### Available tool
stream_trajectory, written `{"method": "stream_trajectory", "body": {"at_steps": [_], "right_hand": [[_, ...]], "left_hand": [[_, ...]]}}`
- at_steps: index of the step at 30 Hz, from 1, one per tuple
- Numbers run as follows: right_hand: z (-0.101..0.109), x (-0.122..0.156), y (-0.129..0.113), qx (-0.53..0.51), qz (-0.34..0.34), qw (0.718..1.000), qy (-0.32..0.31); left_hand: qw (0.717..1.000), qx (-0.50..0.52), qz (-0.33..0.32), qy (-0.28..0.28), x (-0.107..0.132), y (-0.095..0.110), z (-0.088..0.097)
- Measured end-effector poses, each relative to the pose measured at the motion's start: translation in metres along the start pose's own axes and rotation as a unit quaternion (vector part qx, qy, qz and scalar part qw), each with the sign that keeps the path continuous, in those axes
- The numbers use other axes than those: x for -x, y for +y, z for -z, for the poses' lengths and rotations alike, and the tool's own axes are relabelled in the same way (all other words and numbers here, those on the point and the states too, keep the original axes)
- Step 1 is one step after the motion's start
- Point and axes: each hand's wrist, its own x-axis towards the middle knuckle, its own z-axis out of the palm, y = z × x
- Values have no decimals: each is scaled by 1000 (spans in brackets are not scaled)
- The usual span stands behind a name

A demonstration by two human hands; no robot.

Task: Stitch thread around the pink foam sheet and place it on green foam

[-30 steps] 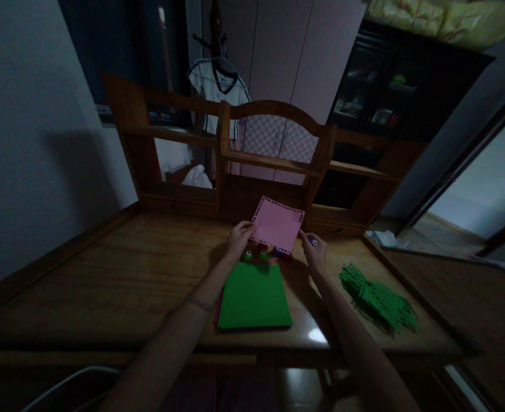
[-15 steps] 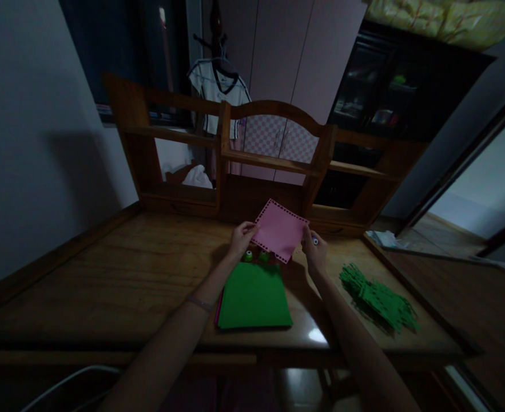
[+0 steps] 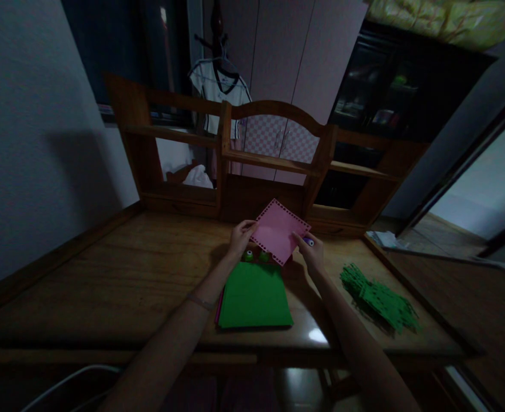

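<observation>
A pink sheet of paper [image 3: 279,230] with a row of small punched holes along its edges is held up, tilted, above the desk. My left hand [image 3: 240,237] pinches its left corner between thumb and fingers. On the right side, my right hand [image 3: 312,252] grips the sheet with the thumb on its face. A small purple object with a white round end [image 3: 308,241] is also in that hand, mostly hidden by the fingers. Below lies a stack of green paper [image 3: 256,297], with pink edges showing at its left. Two small green objects [image 3: 249,256] stand just behind the stack, partly covered by the sheet.
A heap of green cut-out paper [image 3: 380,298] lies on the desk's right side. The wooden desk [image 3: 106,274] has a shelf unit [image 3: 273,163] along its back. Behind it, a white shirt [image 3: 222,86] hangs on a stand. A white cable [image 3: 80,372] runs below the front edge.
The pink sheet has turned slightly. My right thumb has slid from the sheet's right corner inward and down onto its face, and the purple object has shifted left with the hand.
</observation>
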Motion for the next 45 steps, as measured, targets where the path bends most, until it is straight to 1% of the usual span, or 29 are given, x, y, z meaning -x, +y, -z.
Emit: {"method": "stream_trajectory", "body": {"at_steps": [4,6,8,10,13,16,20,23,28,32,35,38,41,45], "right_hand": [[1,-3,5,-38,-41,998,-3],[2,-5,9,-72,-67,995,5],[2,-7,13,-109,-91,990,11],[1,-9,15,-141,-104,984,10],[-2,-9,15,-169,-104,980,11],[-3,-9,12,-166,-102,981,13],[-4,-8,8,-169,-105,980,12],[-3,-7,6,-171,-110,979,9],[1,-6,7,-157,-97,983,-16],[1,-7,10,-138,-108,984,-10],[-1,-9,13,-137,-113,984,-14],[-2,-10,15,-135,-117,984,-17],[-2,-10,16,-137,-119,983,-23],[0,-8,15,-139,-105,984,-29]], "left_hand": [[999,36,-20,36,1,4,0],[998,47,-4,33,2,8,-1],[998,52,31,2,4,11,-3],[997,46,51,-35,6,14,-5],[997,12,34,-74,12,16,-11],[994,-36,6,-107,18,15,-17],[987,-86,-11,-134,25,10,-21],[986,-106,-14,-128,24,6,-21],[986,-128,-23,-100,17,2,-15],[992,-92,-3,-83,13,1,-13],[995,-76,-13,-66,12,1,-13],[994,-87,-23,-63,10,1,-12],[992,-95,-49,-65,9,1,-11],[993,-72,-59,-69,8,2,-11]]}}
